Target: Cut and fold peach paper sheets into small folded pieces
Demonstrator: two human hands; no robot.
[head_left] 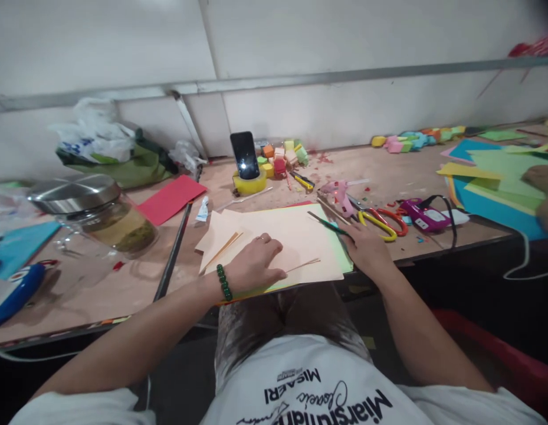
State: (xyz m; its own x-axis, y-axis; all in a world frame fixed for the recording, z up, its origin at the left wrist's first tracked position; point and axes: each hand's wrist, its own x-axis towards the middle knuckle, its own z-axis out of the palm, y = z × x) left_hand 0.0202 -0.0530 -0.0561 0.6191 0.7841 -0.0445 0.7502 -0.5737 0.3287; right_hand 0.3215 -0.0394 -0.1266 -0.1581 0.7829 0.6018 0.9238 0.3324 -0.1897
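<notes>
My left hand (256,262) rests on a stack of pale cream paper (282,230), its fingers spread, with a green bead bracelet at the wrist. Thin tan paper strips (223,251) lie just left of its knuckles, and a few more strips (305,264) are right of the thumb. At the stack's right edge my right hand (366,248) is closed around dark scissors (329,224); their blades point left over the paper, while the handles are mostly hidden. A light green sheet (344,254) shows beneath the cream sheets.
Beyond my right hand lie a pink glue gun (340,195), scissors with yellow and orange handles (382,223) and a purple device (424,215). A phone (244,154) leans on a yellow tape roll (249,184). A lidded glass jar (118,227) and red paper (171,199) are left.
</notes>
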